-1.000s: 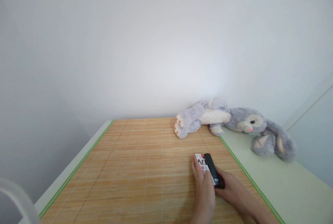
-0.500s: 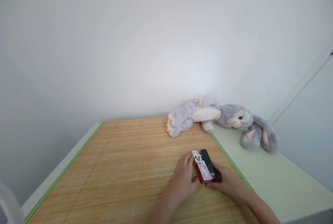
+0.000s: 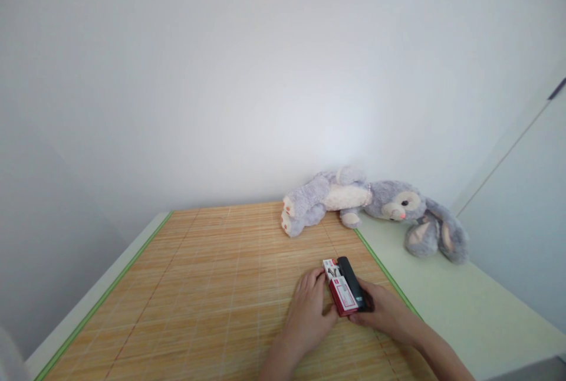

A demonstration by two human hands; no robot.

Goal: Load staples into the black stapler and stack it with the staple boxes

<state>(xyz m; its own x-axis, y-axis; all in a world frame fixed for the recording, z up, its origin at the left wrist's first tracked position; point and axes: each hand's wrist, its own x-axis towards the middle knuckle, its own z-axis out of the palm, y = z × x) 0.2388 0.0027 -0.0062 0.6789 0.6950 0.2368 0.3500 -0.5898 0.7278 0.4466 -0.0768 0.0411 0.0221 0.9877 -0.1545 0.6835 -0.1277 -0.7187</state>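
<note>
While the red-and-white box [image 3: 344, 296] lies beside the half-open left hand [image 3: 308, 308], the curled right hand [image 3: 385, 310] grips the adjoining black object [image 3: 349, 276].

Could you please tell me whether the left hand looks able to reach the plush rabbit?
Probably yes: the left hand seems to rest beside the labelled box, and only mat shows between that hand and the plush rabbit.

The box [image 3: 344, 296] sits beside the stapler [image 3: 351, 278], plush rabbit [image 3: 347, 197] behind.
</note>
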